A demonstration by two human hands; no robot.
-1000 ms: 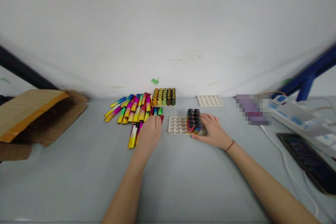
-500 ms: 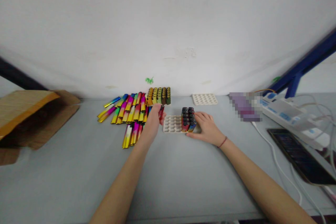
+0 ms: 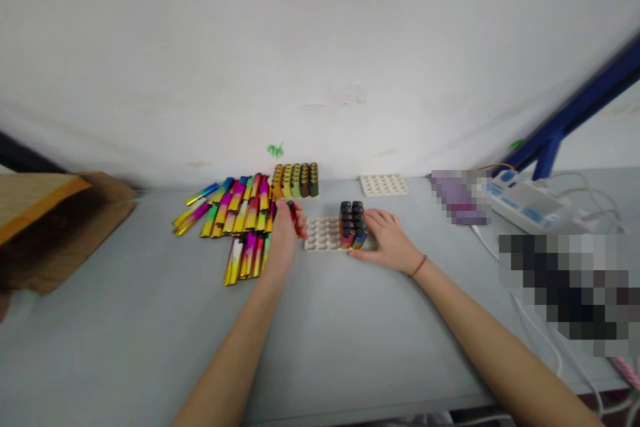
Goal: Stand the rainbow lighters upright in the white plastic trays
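left hand (image 3: 286, 232) has turned, grip closed round lighter (image 3: 291, 205) (right hand (image 3: 393, 240) spread round tray (image 3: 320, 235))

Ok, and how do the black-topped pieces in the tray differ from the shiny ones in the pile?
Pose: the black-topped pieces stand upright in the white tray, while the shiny pieces lie on the table.
Layout: the black-topped pieces form two neat columns; the shiny pieces overlap loosely.
Finish: the black-topped pieces have dark tops; the shiny pieces look metallic, with much gold.
Both groups show several colours.
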